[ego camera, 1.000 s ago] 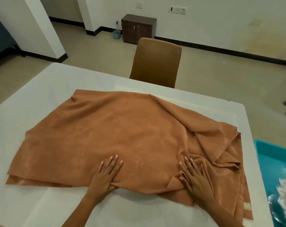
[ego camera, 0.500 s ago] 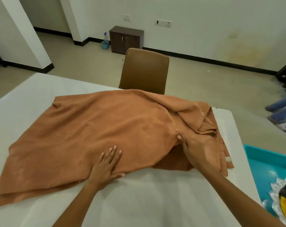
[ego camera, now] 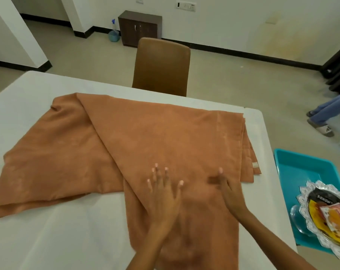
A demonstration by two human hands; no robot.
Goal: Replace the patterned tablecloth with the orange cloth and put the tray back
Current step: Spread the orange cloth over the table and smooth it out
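Head view, counted: one orange cloth (ego camera: 165, 145), one white worktop (ego camera: 38, 240), one teal tray (ego camera: 301, 168), one glass bowl (ego camera: 325, 217), one brown chair (ego camera: 161, 65), two hands. Orange cloth partly folded, spread from the left edge toward the right edge, one flap draped over the near edge and cut off at the frame bottom; soft, matte weave, small pale label (ego camera: 255, 165) near the right edge. Left hand (ego camera: 165, 193) flat on the cloth, fingers straight and spread, gripping nothing. Right hand (ego camera: 226, 189) blurred, lying on the cloth just beside the left; finger posture hard to make out. Teal tray off the right edge, rectangular, smooth plastic, holding the scalloped glass bowl with snack packets, partly cut off. Chair behind the far edge.
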